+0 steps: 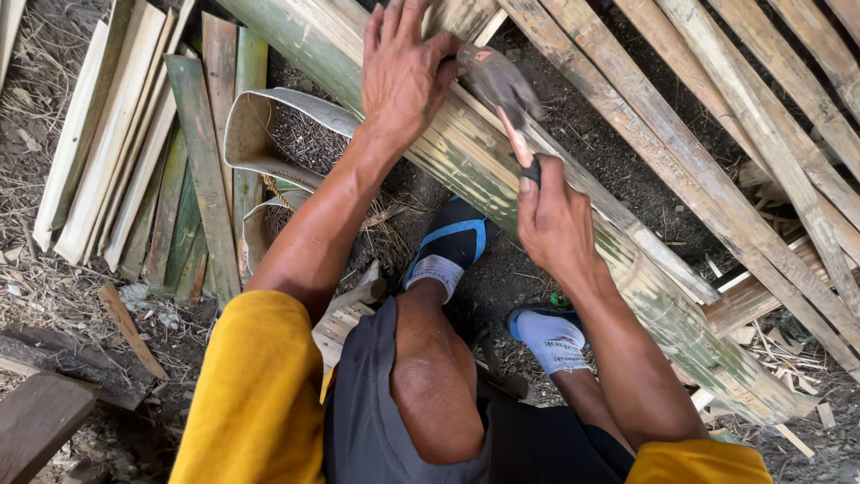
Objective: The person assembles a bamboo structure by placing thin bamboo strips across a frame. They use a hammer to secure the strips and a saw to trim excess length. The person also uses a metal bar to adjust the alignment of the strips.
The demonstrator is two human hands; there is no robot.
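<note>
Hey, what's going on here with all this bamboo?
A person is crouched over a long split bamboo pole lying on the dirt. The left hand presses flat on the pole, while the right hand grips the handle of a chopping blade raised just above it. Flat bamboo slats lie stacked on one side, longer strips on the other.

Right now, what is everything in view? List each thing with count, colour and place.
Flattened bamboo culm: one, green and pale, running diagonally under both hands.
Blade tool: one, dark head, pale handle, on the culm.
Bamboo slats: a stack, pale and green, left.
Long bamboo strips: several, tan, upper right.
Curved bamboo sheath: one, pale, centre left.
Wood pieces: a few, grey-brown, lower left.
Ground: dark soil with chips.
Shoes: two, blue and black, with white socks.
Left hand: flat on the culm.
Right hand: gripping the tool's handle.
</note>
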